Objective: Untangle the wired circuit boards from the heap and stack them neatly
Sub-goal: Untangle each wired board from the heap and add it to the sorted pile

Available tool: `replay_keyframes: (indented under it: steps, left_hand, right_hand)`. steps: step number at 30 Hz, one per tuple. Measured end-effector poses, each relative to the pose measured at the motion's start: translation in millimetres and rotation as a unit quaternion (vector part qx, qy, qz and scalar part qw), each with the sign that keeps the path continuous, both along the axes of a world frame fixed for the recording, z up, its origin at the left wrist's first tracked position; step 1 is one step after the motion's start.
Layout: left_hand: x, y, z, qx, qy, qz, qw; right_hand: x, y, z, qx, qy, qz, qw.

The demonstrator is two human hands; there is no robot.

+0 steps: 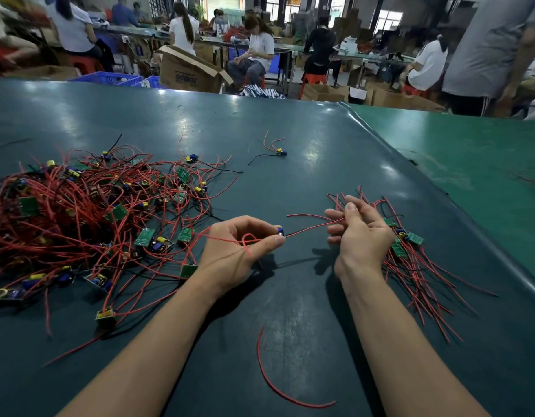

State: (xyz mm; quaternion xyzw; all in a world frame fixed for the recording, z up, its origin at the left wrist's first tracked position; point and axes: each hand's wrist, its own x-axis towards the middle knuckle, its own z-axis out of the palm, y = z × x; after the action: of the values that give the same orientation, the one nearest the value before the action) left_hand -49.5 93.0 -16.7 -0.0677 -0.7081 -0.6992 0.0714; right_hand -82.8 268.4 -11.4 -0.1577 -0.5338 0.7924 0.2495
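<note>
A big tangled heap of small green circuit boards with red and black wires covers the left of the dark table. My left hand pinches one small board by its blue part, a red wire looped under its fingers. From that board red wires run right to my right hand, which pinches them between thumb and fingers. Behind and beside my right hand lies a sorted bundle of boards with wires fanned toward the front right.
A loose red wire lies on the table between my forearms. One single wired board sits apart further back. A green mat adjoins on the right. Several people, boxes and crates fill the background.
</note>
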Motion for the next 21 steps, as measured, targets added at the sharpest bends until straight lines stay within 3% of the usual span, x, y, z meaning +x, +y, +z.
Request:
replay_keyframes:
  steps: [5, 10, 14, 21]
  left_hand:
    - [-3.3, -2.5, -0.1, 0.047, 0.017, 0.082, 0.995]
    - [-1.4, -0.7, 2.2, 0.059, 0.037, 0.09, 0.994]
    - [0.5, 0.9, 1.6, 0.051, 0.035, 0.069, 0.996]
    - [2.0, 2.5, 1.5, 0.043, 0.039, 0.061, 0.996]
  right_hand:
    - [1.9, -3.2, 1.9, -0.024, -0.047, 0.07, 0.996]
    - [19.2, -33.7, -0.8, 0.088, -0.09, 0.317, 0.94]
    - [18.5, -34.6, -1.1, 0.109, -0.059, 0.244, 0.962]
    - [7.3, -1.5, 8.5, -0.035, -0.041, -0.01, 0.998]
